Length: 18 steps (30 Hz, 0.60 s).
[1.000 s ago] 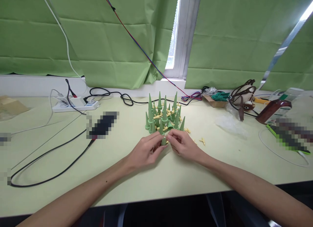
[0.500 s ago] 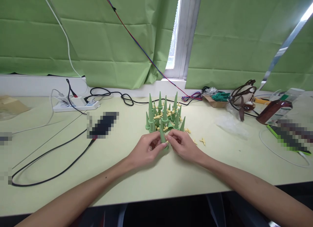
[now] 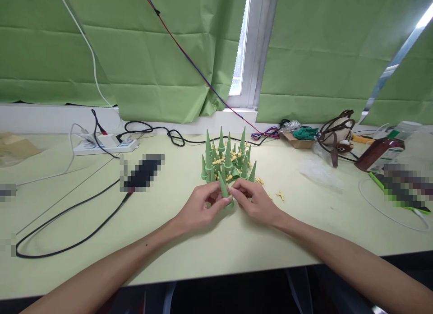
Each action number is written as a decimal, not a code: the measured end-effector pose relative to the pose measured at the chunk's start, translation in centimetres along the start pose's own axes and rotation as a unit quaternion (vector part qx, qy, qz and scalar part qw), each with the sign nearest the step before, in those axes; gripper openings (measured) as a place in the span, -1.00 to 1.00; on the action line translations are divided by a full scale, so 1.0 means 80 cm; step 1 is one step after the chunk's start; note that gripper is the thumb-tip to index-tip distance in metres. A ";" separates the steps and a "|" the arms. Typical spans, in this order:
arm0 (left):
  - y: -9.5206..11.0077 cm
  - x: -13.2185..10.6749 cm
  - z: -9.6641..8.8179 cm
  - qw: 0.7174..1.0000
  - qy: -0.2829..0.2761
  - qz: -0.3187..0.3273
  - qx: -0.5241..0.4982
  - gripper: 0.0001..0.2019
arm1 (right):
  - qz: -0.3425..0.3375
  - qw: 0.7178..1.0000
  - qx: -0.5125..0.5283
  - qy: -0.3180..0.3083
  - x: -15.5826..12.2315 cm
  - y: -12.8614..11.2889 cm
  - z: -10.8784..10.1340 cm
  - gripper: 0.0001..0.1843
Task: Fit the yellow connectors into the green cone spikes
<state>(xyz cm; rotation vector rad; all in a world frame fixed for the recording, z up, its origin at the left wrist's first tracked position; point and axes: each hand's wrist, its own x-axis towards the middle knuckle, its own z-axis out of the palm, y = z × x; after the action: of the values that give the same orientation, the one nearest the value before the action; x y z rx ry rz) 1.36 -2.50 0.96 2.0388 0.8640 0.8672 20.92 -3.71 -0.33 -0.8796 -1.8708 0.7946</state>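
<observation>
Near the middle of the table, my left hand (image 3: 203,205) is closed around the lower part of a green cone (image 3: 223,187), which leans to the left. My right hand (image 3: 253,199) is closed in a pinch against the cone's right side. A bit of a small yellow piece shows at its fingertips; most of it is hidden. Just behind my hands stands a cluster of several green cones (image 3: 228,154) with yellow branched pieces (image 3: 218,161) among them. One loose yellow piece (image 3: 280,195) lies to the right of my right hand.
A power strip (image 3: 104,145) with cables lies at the back left, near a blurred dark device (image 3: 144,172). At right are clear plastic wrap (image 3: 320,172), a brown bottle (image 3: 380,154) and a green-edged device (image 3: 399,194). Green curtains (image 3: 152,57) hang behind the table.
The cone in my left hand has tipped further to the left. My right hand has shifted very slightly; the cone cluster stands unchanged.
</observation>
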 end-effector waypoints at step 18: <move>-0.003 0.002 0.000 0.998 0.014 0.003 0.055 -0.77 | 0.054 0.998 0.031 0.011 0.001 -0.002 0.003 -0.69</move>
<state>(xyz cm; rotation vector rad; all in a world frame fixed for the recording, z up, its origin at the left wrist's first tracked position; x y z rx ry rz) 1.38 -2.24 0.78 2.1290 0.9384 0.8699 20.61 -3.75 -0.29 -0.9524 -1.7826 0.8997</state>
